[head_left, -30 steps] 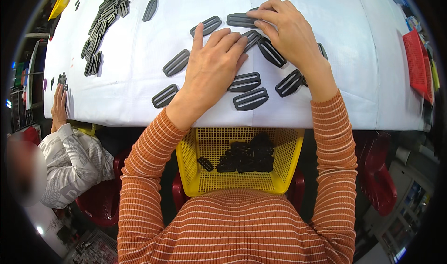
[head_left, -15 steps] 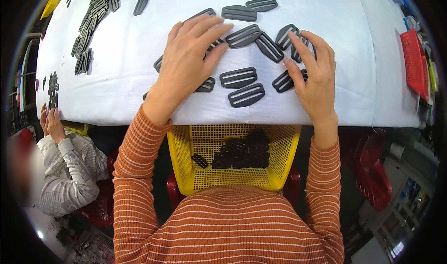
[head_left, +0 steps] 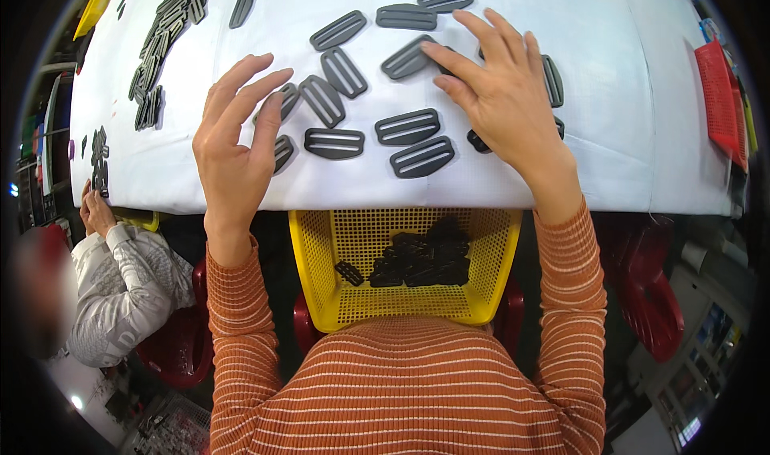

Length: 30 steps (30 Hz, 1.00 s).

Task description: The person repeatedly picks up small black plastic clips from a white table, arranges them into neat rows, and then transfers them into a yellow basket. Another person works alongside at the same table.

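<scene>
Dark grey plastic slide buckles, each with two slots, lie scattered on the white cloth-covered table (head_left: pixel 593 158). My left hand (head_left: pixel 237 138) is open at the left of the group, its thumb and fingers apart over a partly covered buckle (head_left: pixel 282 100). My right hand (head_left: pixel 509 106) spreads open above several buckles at the right and hides parts of them. Its index fingertip is at the right end of a tilted buckle (head_left: pixel 405 58). Between my hands lie more, among them a flat buckle (head_left: pixel 334 143) and two close together, an upper buckle (head_left: pixel 407 126) and a lower buckle (head_left: pixel 423 157).
A yellow mesh basket (head_left: pixel 313 274) with a pile of black buckles (head_left: pixel 421 261) sits below the table edge, against me. Many buckles (head_left: pixel 164 38) form a long heap at the far left. At left another person's hands (head_left: pixel 96 213) handle buckles. A red basket (head_left: pixel 720 102) stands at right.
My left hand has moved left and toward me, uncovering several buckles. My right hand has shifted left and away, from the right-hand buckles to the tilted one.
</scene>
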Available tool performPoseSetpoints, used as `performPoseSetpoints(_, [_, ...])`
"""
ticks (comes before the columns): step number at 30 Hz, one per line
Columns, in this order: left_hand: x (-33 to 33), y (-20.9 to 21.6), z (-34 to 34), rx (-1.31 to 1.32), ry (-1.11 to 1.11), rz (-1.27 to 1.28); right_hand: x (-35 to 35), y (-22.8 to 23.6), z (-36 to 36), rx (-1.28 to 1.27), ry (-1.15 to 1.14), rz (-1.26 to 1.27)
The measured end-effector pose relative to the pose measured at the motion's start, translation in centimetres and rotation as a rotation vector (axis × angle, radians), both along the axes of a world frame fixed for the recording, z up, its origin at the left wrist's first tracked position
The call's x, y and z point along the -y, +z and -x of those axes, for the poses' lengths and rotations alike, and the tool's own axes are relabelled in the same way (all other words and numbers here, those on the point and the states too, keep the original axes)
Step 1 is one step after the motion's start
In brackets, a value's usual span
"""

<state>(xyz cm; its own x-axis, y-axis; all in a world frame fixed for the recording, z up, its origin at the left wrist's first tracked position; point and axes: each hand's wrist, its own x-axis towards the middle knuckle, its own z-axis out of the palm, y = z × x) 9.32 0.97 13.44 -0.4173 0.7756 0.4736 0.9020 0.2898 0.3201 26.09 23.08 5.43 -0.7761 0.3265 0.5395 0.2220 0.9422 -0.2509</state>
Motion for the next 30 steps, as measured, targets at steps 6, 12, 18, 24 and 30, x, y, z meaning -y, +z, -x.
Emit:
performPoseSetpoints(6, [3.9, 0.0, 0.1, -0.022, 0.096, -0.123, 1.5, 2.0, -0.6, 0.044, 0.090, 0.059])
performPoseSetpoints(12, [8.2, -1.7, -0.3, 0.092, 0.253, -0.087, 4.5, 1.9, -4.9, 0.124, 0.098, 0.096])
performPoseSetpoints(18, [7.5, -2.9, -2.2, -0.047, 0.060, -0.019, 7.4, 0.8, -5.2, 0.096, 0.197, 0.108])
performPoseSetpoints(24, [3.8, -3.6, -3.8, -0.182, -0.087, 0.190, 9.0, -0.2, -6.2, 0.009, 0.207, 0.034])
performPoseSetpoints(30, [5.0, -5.4, -4.8, -0.215, -0.157, 0.221, 6.4, 1.6, -5.8, 0.036, 0.105, 0.256])
